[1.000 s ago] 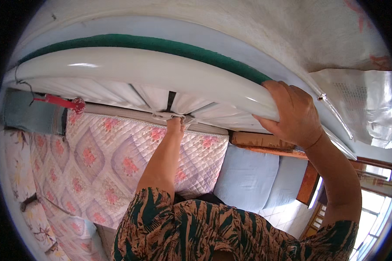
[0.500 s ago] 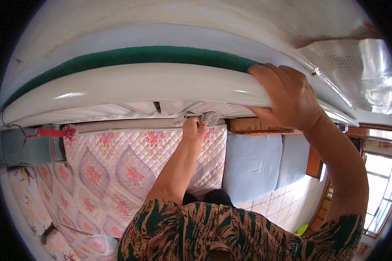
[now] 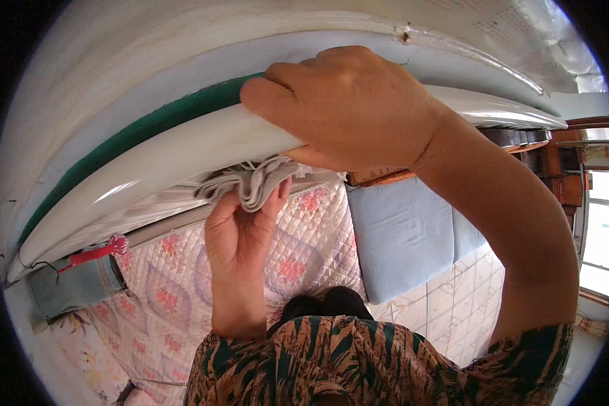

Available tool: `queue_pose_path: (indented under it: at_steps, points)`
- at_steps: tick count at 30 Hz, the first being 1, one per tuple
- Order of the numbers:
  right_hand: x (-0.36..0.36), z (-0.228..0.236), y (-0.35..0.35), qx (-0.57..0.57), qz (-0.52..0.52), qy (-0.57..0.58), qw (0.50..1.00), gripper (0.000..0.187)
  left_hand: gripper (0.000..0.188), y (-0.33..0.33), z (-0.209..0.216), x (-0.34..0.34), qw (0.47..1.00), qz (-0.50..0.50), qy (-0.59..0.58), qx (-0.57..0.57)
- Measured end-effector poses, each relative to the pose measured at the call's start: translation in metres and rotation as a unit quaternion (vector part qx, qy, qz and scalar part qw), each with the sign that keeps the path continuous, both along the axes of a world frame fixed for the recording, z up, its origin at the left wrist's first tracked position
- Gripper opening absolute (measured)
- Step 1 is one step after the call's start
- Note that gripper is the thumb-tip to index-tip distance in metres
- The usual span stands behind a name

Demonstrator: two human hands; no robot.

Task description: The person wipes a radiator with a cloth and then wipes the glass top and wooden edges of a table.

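we see the person's left hand [image 3: 240,237] pinching a crumpled, light grey fabric cloth [image 3: 256,184] between thumb and fingers, bunched up just under the lower edge of a long, glossy white casing with a rounded front [image 3: 149,172]; whether the cloth presses on it we cannot tell. the right hand [image 3: 358,108] is closed over that casing, fingers over the top near a long dark green strip [image 3: 149,122], thumb toward the underside. we judge the cloth light, limp and hard to damage, best held by a gathered wad at its middle so that loose folds don't droop toward the pale quilted floral bedspread [image 3: 166,298] below. the casing looks stiff and smooth, probably slippery; we would steady it with a broad, gentle clasp along its edge.
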State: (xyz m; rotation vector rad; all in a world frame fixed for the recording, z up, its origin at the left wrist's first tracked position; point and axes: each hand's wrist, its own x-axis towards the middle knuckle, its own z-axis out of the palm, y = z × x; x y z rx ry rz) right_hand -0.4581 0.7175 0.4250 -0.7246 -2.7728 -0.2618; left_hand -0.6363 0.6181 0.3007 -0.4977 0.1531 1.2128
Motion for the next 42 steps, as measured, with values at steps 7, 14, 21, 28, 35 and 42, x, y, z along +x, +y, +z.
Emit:
queue_pose_path:
  at_steps: [7,14,21,28,35,42]
  points:
    - [-0.003,-0.003,0.000,-0.008,0.007,0.014,1.000,0.029,0.044,-0.004,-0.001,0.003,0.998,0.027,-0.038,0.046]
    - [-0.006,-0.005,-0.001,0.009,0.013,0.024,1.000,0.020,0.030,0.011,-0.136,0.038,0.970,0.069,0.204,-0.109]
    - [0.001,0.010,0.005,-0.092,0.038,-0.040,0.994,0.029,0.028,0.009,-0.274,0.075,0.927,0.008,0.346,-0.146]
    - [0.003,0.017,-0.006,-0.078,0.017,-0.036,0.996,0.033,0.028,0.009,-0.320,0.123,0.888,0.053,0.452,-0.075]
    - [0.002,0.025,-0.015,-0.066,0.002,-0.069,0.995,0.038,0.033,0.023,-0.306,0.166,0.825,-0.126,0.519,-0.186]
    - [-0.006,0.013,-0.003,-0.036,-0.018,-0.081,0.996,0.044,0.027,-0.006,-0.271,0.126,0.869,-0.250,0.417,-0.088]
